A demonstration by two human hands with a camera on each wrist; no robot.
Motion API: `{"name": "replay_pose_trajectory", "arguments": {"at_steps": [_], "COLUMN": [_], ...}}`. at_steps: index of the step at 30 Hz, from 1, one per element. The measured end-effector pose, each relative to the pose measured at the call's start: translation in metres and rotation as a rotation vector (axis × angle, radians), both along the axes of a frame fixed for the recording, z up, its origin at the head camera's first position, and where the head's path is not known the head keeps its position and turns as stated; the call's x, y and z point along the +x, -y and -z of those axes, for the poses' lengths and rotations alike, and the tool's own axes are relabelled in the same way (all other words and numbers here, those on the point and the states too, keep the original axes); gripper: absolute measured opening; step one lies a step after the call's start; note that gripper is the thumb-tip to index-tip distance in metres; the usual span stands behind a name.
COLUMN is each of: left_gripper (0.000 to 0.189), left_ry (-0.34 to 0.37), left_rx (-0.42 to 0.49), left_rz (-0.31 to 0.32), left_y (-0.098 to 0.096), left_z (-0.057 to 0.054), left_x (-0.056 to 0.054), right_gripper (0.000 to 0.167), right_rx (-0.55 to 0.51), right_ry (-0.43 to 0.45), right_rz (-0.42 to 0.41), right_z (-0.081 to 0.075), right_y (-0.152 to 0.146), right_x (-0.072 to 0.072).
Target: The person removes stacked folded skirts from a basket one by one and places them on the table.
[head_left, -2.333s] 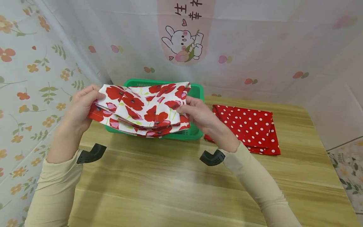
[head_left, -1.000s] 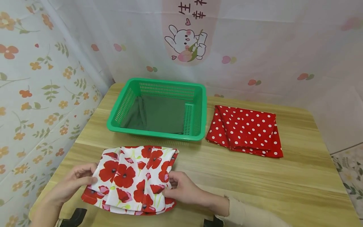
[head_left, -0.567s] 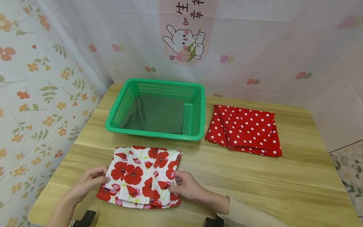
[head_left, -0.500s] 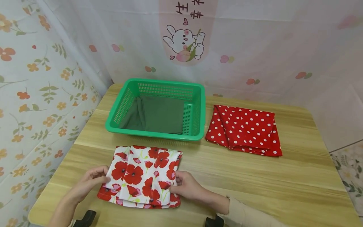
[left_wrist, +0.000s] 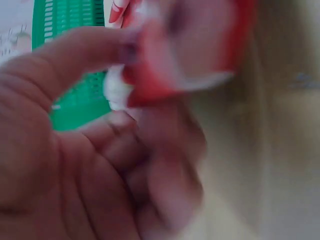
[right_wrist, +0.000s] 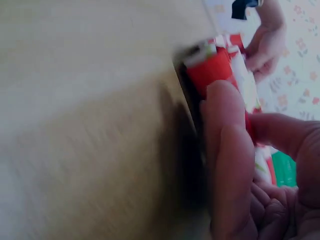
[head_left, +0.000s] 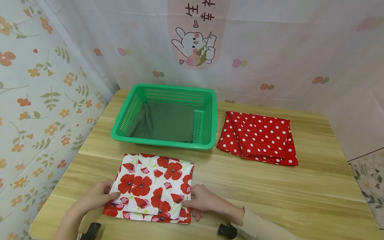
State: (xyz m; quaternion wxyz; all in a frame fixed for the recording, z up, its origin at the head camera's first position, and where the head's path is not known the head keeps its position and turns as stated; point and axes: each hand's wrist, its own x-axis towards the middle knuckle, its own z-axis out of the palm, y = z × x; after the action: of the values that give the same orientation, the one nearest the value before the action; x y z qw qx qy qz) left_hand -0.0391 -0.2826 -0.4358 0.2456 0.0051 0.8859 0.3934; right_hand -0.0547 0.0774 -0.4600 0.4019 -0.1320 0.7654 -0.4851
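Observation:
A folded white cloth (head_left: pixel 150 186) printed with red poppies lies on the table in front of the basket. Its layers are uneven at the near edge. At its left side my left hand (head_left: pixel 97 196) pinches the edge; in the left wrist view, the thumb lies over the fabric and the fingers are under it, blurred. My right hand (head_left: pixel 205 200) grips the opposite edge, thumb on top. In the right wrist view, bent fingers (right_wrist: pixel 232 160) wrap the cloth's rolled border close to the tabletop.
Behind the cloth stands a green plastic basket (head_left: pixel 163 144) with a folded dark green cloth (head_left: pixel 172 121) inside. A folded red polka-dot cloth (head_left: pixel 261 138) lies to the basket's right. Patterned curtains border the wooden table (head_left: pixel 270 196) at the back and left.
From being held up in front of the basket, the poppy cloth has come down onto the table, then shifted slightly right. Both hands stay at its sides; their grip has shifted a little.

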Motion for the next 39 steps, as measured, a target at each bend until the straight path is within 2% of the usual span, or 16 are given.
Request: {"name": "replay_pose_trajectory", "arguments": {"at_steps": [2,4,7,8,10,13,15,17,19,22,25,30,34,37,39], "left_gripper": [0.020,0.025,0.029,0.031,0.032,0.033,0.033,0.036,0.041,0.048,0.053,0.064,0.068,0.068,0.069], "left_ry": [-0.018,-0.023,-0.039,-0.065,-0.161,-0.350,-0.439,-0.476,-0.479,-0.443,-0.382,-0.195,-0.038,0.039,0.074], "left_rx": [-0.121,-0.228,-0.302,-0.298,-0.277,-0.180,-0.125,-0.069,-0.032,0.004,0.036,0.152,0.254,0.294,0.287], "left_rz": [-0.022,-0.046,-0.054,-0.055,-0.067,-0.121,-0.168,-0.201,-0.219,-0.240,-0.257,-0.230,-0.208,-0.212,-0.220], "left_y": [-0.004,-0.009,-0.014,-0.015,-0.019,-0.025,-0.029,-0.033,-0.036,-0.039,-0.041,-0.042,-0.043,-0.045,-0.047], "left_z": [-0.004,-0.010,-0.023,-0.027,-0.036,-0.049,-0.058,-0.066,-0.073,-0.080,-0.085,-0.093,-0.097,-0.098,-0.099], "left_x": [-0.001,-0.003,-0.010,-0.013,-0.020,-0.035,-0.046,-0.059,-0.071,-0.089,-0.105,-0.135,-0.158,-0.173,-0.180], "right_gripper": [0.032,0.036,0.036,0.034,0.028,0.016,0.011,0.009,0.011,0.014,0.015,0.023,0.035,0.043,0.045], "right_rx": [0.082,0.138,0.147,0.134,0.083,-0.016,-0.080,-0.143,-0.196,-0.254,-0.270,-0.272,-0.278,-0.291,-0.301], "right_ry": [-0.026,-0.060,-0.117,-0.136,-0.166,-0.211,-0.243,-0.274,-0.298,-0.326,-0.369,-0.407,-0.354,-0.276,-0.221], "right_rz": [-0.027,-0.042,-0.054,-0.054,-0.049,-0.035,-0.016,0.014,0.053,0.125,0.200,0.290,0.357,0.408,0.438], "right_z": [-0.003,-0.009,-0.018,-0.022,-0.030,-0.046,-0.057,-0.068,-0.078,-0.086,-0.090,-0.099,-0.106,-0.109,-0.110], "right_y": [-0.002,-0.004,-0.007,-0.008,-0.009,-0.010,-0.010,-0.009,-0.009,-0.009,-0.008,-0.005,-0.001,0.003,0.006], "right_x": [-0.001,-0.004,-0.010,-0.012,-0.019,-0.030,-0.039,-0.048,-0.058,-0.072,-0.085,-0.103,-0.117,-0.127,-0.133]}}
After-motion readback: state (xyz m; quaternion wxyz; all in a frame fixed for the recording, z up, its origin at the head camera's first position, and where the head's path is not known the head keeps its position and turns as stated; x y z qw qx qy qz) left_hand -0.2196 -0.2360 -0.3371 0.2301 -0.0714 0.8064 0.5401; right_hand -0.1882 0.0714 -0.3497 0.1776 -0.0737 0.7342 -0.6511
